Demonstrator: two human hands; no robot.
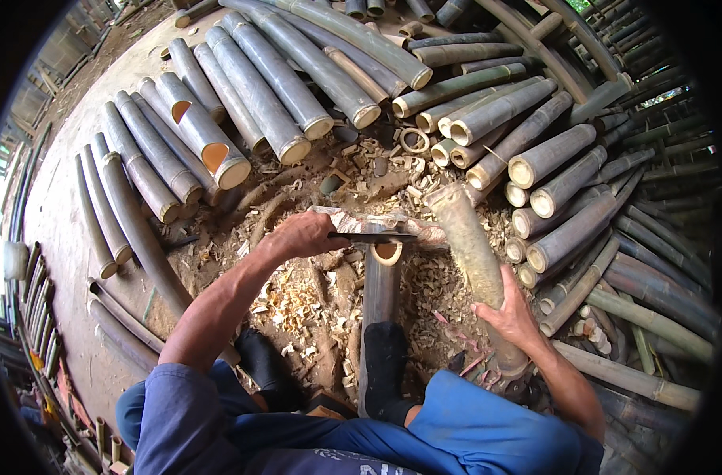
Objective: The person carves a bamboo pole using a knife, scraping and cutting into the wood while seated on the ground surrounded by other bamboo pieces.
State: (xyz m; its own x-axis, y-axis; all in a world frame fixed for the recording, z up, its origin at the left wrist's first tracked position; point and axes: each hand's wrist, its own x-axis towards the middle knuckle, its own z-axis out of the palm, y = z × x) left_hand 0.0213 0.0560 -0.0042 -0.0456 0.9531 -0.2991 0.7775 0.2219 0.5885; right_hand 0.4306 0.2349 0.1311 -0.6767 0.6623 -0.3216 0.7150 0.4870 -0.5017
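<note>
My left hand (304, 234) is closed on a dark, flat knife (381, 237), whose handle is hidden in the fist. Its blade points right and crosses the far end of a grey bamboo pole (381, 289). Just below the blade, a pale-edged opening (388, 254) shows in that pole. The pole lies between my feet, and a dark-socked foot (386, 368) presses against its near part. On the right, my right hand (510, 314) grips a thick, rough, pale wooden club (465, 237), which slants away from me with its far end right of the pole.
Wood shavings (298, 297) cover the ground around the pole. Cut bamboo poles (266, 87) lie in a row at the far left, one with openings cut in its side. More poles (563, 154) are stacked on the right. A bamboo ring (414, 141) lies beyond my hands.
</note>
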